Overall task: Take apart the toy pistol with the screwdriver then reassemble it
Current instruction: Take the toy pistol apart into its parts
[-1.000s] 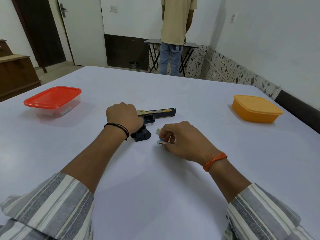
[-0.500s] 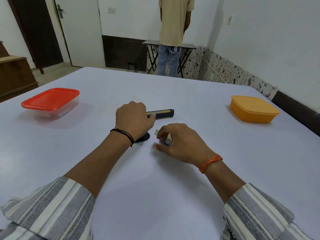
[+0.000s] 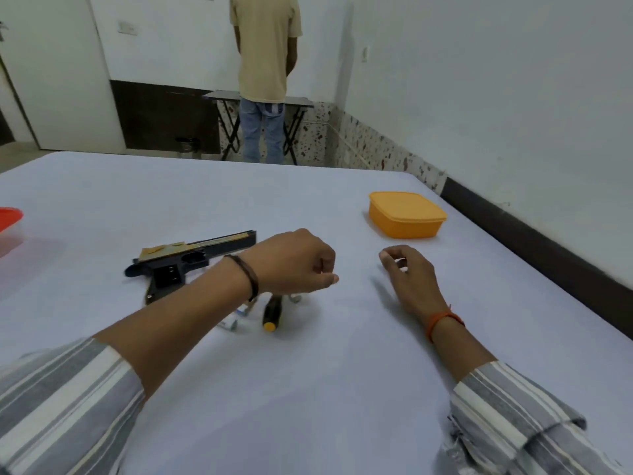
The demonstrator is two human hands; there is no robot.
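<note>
No readable text, labels, brands or numbers anywhere. Small white pieces (image 3: pixel 228 323) on the counter (image 3: pixel 342 389) carry marks too blurred to read.

white table (image 3: pixel 342 389) bears toy pistol (image 3: pixel 191 260), screwdriver (image 3: pixel 271 313), orange box (image 3: pixel 406 214), perhaps small parts (image 3: pixel 233 320).

The worktop (image 3: pixel 342 389) is covered in smooth, matt pale cloth. On it, the toy pistol (image 3: pixel 185 265) looks like matt black plastic with a tan strip along its top, and the screwdriver (image 3: pixel 272 311) nearby has a black handle, slightly glossy, with a yellow end. The orange box (image 3: pixel 406 214) at far right is smooth plastic with a soft sheen.
</note>
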